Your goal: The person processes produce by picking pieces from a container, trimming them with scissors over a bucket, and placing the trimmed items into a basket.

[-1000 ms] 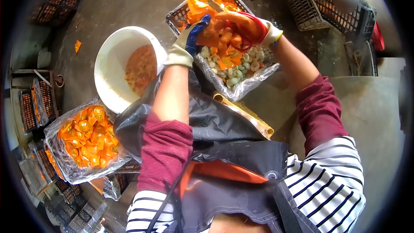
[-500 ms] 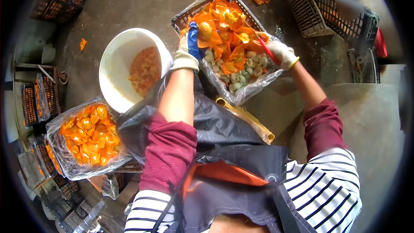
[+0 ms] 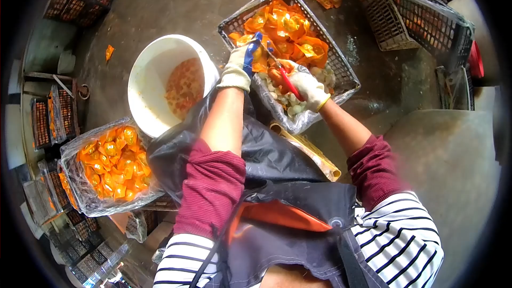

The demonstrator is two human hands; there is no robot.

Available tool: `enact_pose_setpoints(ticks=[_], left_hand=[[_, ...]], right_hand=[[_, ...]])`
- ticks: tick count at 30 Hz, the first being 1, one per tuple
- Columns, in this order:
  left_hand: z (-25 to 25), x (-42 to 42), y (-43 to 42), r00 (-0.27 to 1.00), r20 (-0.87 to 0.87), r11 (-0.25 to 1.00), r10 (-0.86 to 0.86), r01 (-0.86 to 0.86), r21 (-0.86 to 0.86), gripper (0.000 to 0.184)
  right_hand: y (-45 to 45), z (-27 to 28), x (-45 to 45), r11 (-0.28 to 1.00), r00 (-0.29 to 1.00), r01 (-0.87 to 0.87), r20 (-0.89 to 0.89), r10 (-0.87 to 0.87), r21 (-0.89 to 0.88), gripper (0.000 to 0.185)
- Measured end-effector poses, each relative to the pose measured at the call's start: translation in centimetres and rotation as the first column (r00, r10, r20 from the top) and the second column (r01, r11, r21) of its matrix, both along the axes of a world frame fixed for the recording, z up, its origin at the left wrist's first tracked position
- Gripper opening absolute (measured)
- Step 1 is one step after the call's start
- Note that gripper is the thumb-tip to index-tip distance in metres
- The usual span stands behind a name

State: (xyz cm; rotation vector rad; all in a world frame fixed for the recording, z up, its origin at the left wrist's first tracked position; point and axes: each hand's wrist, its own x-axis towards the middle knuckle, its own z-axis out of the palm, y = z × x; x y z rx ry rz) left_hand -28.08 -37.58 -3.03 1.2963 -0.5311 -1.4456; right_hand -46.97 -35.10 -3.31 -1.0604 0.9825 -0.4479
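Over orange pieces [image 3: 289, 23] in the crate [image 3: 341, 60], the red-handled tool [image 3: 288, 81] grasped by the fingers of the right hand [image 3: 307, 84] should be kept clear of the left hand [image 3: 240, 64], whose grip cannot be told.

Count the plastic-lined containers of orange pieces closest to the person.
2: a front container beneath the left hand and right hand; a side container at the person's left, near the white bucket. More in the cluttered background may be hidden.
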Motion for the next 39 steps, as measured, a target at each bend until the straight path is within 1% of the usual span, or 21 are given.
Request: enact_pose_setpoints(ticks=[1,2,4,5,7,9,11,12,15,18,21,22,25,26,29,30,31,33,35,36,39], left_hand=[[0.4,-0.1,0.0,0.997,0.079,1.0,-0.001,0.002,-0.014,0.048],[0.8,-0.3,-0.1,0.98,0.195,0.999,0.034,-0.027,-0.036,0.034],[1.9,-0.2,0.0,0.996,0.051,0.995,0.069,-0.072,0.061,0.034],[2.1,-0.2,0.0,0.996,-0.02,0.99,0.091,-0.088,0.111,0.033],[1.0,0.2,-0.3,0.995,-0.018,0.995,0.098,-0.097,0.032,0.031],[-0.8,0.6,-0.8,0.997,-0.032,0.996,0.071,-0.072,-0.053,0.03],[-0.5,0.4,-0.9,0.998,0.017,0.998,0.066,-0.065,-0.024,0.029],[-0.3,0.3,-0.8,0.997,0.044,0.998,0.065,-0.064,-0.009,0.029],[-0.9,0.3,-0.9,0.993,-0.006,0.993,0.116,-0.116,-0.033,0.028],[-1.4,0.6,-1.1,0.992,-0.029,0.992,0.125,-0.125,0.001,0.032],[2.7,-0.5,0.4,0.97,-0.19,0.988,0.151,-0.152,0.006,0.035],[2.7,-0.5,0.3,0.978,-0.17,0.989,0.12,-0.132,-0.06,0.041],[2.9,-1.0,0.7,0.911,-0.396,0.989,0.113,-0.143,-0.046,0.042],[2.3,-0.6,0.5,0.894,-0.447,0.994,0.005,-0.054,-0.097,0.041],[2.9,-0.9,0.7,0.959,-0.255,0.99,-0.12,0.097,-0.101,0.033],[3.3,-0.7,1.0,0.957,-0.221,0.982,-0.187,0.174,-0.077,0.029],[2.2,-0.3,1.0,0.935,-0.227,0.963,-0.271,0.262,-0.07,0.032],[3.7,-0.1,1.3,0.909,-0.096,0.909,-0.406,0.413,0.06,0.03],[3.3,0.3,1.4,0.866,-0.015,0.862,-0.5,0.5,0.081,0.029],[3.4,0.4,1.4,0.852,-0.005,0.846,-0.523,0.52,0.119,0.029],[4.5,0.4,1.7,0.792,0.005,0.782,-0.61,0.601,0.165,0.03]], right_hand=[[-0.1,0.1,-0.1,1.0,1.0,0.023,-0.004,-0.023,-0.018,0.049],[-0.1,0.2,-0.2,0.998,0.999,0.045,-0.009,-0.046,-0.035,0.047],[0.0,1.8,-0.4,0.997,0.997,0.078,0.015,-0.077,-0.016,0.04],[0.3,2.4,-0.5,0.995,0.995,0.093,-0.024,-0.094,-0.04,0.039],[0.7,2.9,-0.8,0.988,0.986,0.125,-0.101,-0.133,-0.089,0.039],[0.5,1.3,-1.2,0.993,0.991,0.095,-0.09,-0.101,-0.07,0.038],[0.8,1.5,-1.0,0.994,0.992,0.061,-0.106,-0.071,-0.089,0.036],[0.8,0.2,-1.0,0.994,0.994,0.112,-0.01,-0.112,0.009,0.033],[1.0,0.6,-0.8,0.994,0.994,0.09,0.052,-0.094,0.066,0.032],[1.0,0.8,-0.5,0.998,0.998,0.059,-0.02,-0.059,-0.011,0.034],[1.2,1.1,-0.7,0.995,0.996,0.086,0.009,-0.087,0.048,0.035],[1.1,0.9,-0.9,0.994,0.995,0.087,0.034,-0.089,0.062,0.035],[0.9,0.0,-1.1,0.992,0.989,0.096,0.103,-0.104,0.083,0.037],[0.8,0.0,-1.1,0.991,0.986,0.106,0.121,-0.115,0.075,0.036],[0.1,0.0,-1.8,0.991,0.983,0.122,0.131,-0.129,0.061,0.036],[-0.1,-0.2,-2.6,0.991,0.975,0.094,0.194,-0.11,0.092,0.037],[-0.5,-0.4,-3.7,0.991,0.962,0.063,0.256,-0.093,0.121,0.038],[-1.6,0.5,-5.6,0.989,0.978,-0.105,0.188,0.084,0.104,0.041],[-2.0,2.6,-7.6,0.963,0.969,-0.245,0.041,0.242,0.11,0.042],[-1.7,4.1,-7.6,0.962,0.97,-0.208,-0.087,0.226,0.176,0.043],[-1.6,3.6,-9.5,0.924,0.928,-0.363,-0.047,0.37,0.12,0.044]])
